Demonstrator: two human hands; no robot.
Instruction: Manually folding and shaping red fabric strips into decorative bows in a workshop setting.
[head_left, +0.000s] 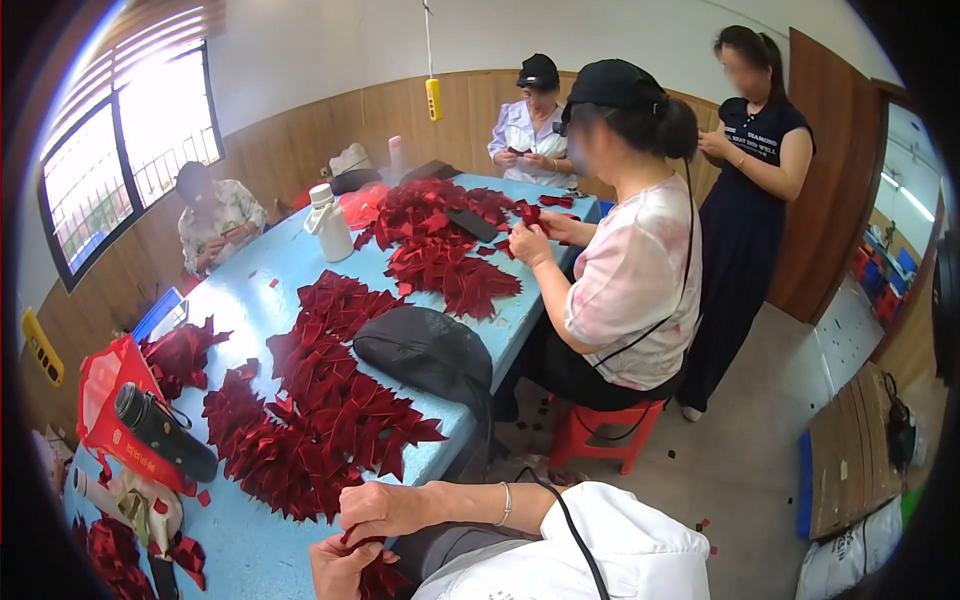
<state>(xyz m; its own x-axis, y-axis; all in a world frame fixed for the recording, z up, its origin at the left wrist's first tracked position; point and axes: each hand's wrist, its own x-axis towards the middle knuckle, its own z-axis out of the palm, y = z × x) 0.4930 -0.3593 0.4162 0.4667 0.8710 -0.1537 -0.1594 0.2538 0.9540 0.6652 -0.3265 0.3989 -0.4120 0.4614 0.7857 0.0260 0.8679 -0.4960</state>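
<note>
My right hand (385, 508), with a thin bracelet at the wrist, and my left hand (335, 572) meet at the near edge of the light blue table (250, 300). Both are closed on a dark red fabric bow piece (378, 578) that hangs between them. Right above my hands lies a big pile of the same dark red bow pieces (320, 420). My white sleeve fills the lower edge, with a black cable across it.
A black bag (425, 350) lies on the table edge, with a black flask (160, 430) on a red bag, a white bottle (328, 222) and more red piles (440, 240). A person on a red stool (600, 430) works opposite; three more people are farther back.
</note>
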